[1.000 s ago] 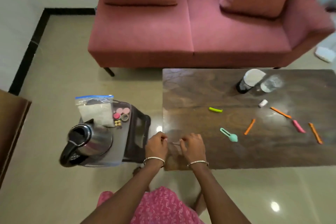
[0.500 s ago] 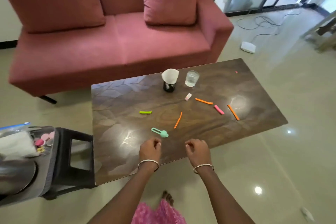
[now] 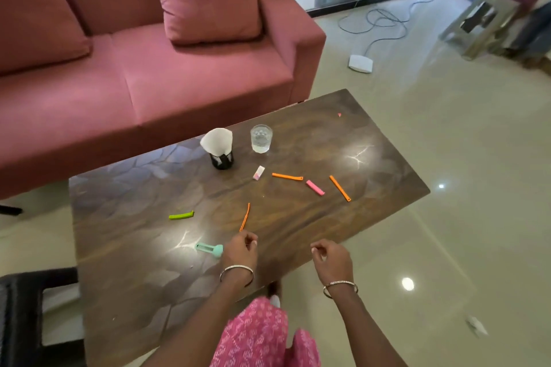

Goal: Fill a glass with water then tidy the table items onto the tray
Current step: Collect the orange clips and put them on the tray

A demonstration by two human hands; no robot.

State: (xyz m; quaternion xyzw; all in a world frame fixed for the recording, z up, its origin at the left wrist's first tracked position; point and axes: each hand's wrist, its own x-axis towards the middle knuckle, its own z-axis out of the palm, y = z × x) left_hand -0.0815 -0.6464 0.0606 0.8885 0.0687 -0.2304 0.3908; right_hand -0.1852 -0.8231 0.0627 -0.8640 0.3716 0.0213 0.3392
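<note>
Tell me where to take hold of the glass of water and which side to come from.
Grip the glass round its side wall, about halfway up, coming from the right. It stands upright with water in it, so a side hold should keep it level. The black mesh cup stands close on its left and an eraser lies in front; the table to its right is bare.

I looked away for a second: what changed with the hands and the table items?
The left hand and right hand, together at the dark wooden table's near edge, moved apart; the right now hangs off the edge. The clear glass of water and coloured plastic clips stayed put.
</note>
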